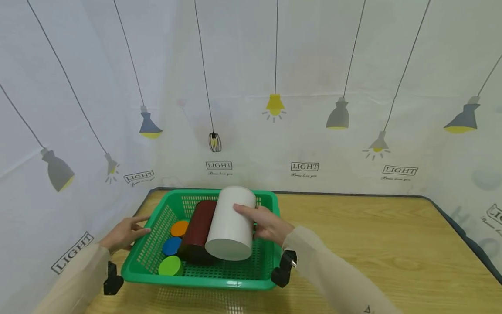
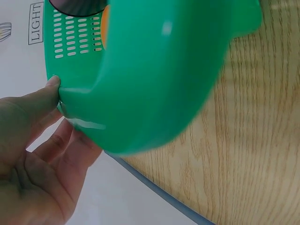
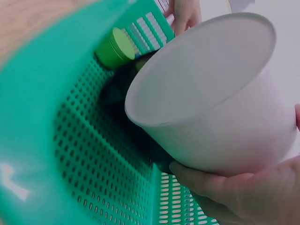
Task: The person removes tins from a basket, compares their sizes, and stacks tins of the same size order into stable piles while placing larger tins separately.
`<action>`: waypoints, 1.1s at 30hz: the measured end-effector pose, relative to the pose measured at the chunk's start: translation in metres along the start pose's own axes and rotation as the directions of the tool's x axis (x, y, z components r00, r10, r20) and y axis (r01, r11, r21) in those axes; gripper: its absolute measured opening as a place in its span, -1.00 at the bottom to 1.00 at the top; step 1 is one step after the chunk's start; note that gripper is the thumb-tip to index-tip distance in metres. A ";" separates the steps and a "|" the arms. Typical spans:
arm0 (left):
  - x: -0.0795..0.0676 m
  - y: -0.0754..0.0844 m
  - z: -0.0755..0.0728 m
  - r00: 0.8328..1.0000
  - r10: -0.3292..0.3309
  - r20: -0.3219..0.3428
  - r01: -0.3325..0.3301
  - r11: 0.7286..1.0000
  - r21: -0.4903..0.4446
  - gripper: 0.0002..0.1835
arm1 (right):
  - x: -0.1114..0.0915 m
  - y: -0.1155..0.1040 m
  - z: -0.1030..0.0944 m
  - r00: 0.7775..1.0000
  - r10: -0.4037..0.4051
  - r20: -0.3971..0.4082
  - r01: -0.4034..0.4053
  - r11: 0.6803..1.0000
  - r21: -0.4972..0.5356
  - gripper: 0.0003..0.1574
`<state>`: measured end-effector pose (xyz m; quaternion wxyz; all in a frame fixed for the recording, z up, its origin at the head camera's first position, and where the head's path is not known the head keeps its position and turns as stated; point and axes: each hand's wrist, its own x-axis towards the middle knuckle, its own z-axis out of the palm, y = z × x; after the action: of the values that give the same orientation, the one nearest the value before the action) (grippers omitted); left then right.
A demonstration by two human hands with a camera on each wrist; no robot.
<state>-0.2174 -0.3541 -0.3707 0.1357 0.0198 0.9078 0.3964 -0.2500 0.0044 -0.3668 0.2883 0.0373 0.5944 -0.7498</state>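
Note:
My right hand [image 1: 270,224] grips a large white cylinder [image 1: 231,218] from its right side, thumb over the top and fingers beneath. The cylinder is tilted over the right half of a green plastic basket [image 1: 196,282], its round end [image 3: 201,79] facing the near side. Beside it a dark red cylinder [image 1: 199,226] leans inside the basket, partly hidden. Along the left of the basket are small round pieces: orange [image 1: 179,228], blue [image 1: 171,246] and light green [image 1: 170,266]. My left hand [image 1: 122,234] pinches the basket's left rim [image 2: 77,93], thumb above and fingers below.
The basket stands on a wood-grain table [image 1: 353,235], towards its left end. More tabletop extends to the right. A pale cloth backdrop [image 1: 251,65] printed with hanging lamps rises behind the table and along both sides.

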 end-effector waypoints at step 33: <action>-0.002 -0.001 0.003 1.000 0.024 -0.013 -0.024 1.000 0.002 -0.38 | -0.102 -0.027 -0.061 0.893 -0.446 -0.061 0.401 0.849 -0.345 0.13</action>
<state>-0.2148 -0.3531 -0.3728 0.1250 0.0280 0.9087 0.3974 -0.1955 0.1030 -0.3204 0.0758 -0.0906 0.7211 -0.6827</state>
